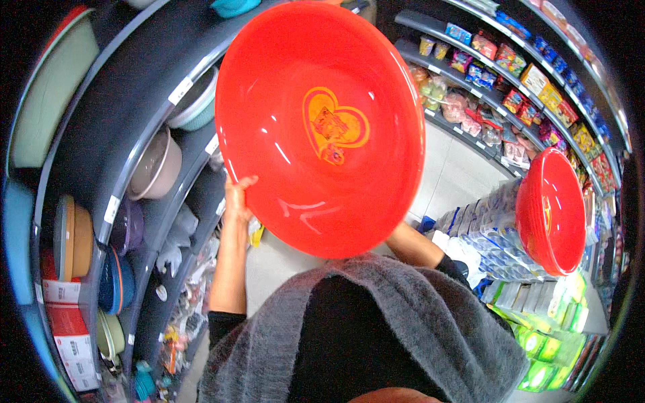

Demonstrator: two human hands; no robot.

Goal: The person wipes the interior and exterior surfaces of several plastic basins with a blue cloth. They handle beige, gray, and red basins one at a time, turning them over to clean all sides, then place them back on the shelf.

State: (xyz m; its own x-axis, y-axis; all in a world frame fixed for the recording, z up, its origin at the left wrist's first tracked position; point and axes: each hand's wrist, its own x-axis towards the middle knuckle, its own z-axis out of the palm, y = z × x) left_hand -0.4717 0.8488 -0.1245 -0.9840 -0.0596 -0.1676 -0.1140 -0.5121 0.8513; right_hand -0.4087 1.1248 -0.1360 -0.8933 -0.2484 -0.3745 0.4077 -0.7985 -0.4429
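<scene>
A large red plastic basin, its open side facing me, fills the middle of the view. An orange and yellow heart print marks its bottom. My left hand grips the rim at the lower left, with the thumb on the inner side. My right forearm reaches behind the basin's lower right edge, and the basin hides that hand. Over at the right, more red basins, nested together, rest tilted on wrapped packs.
Dark store shelves on the left hold a pink basin, a purple basin and boxes. Snack shelves stand at the upper right. Green packs are stacked at the lower right. Pale floor tiles show between.
</scene>
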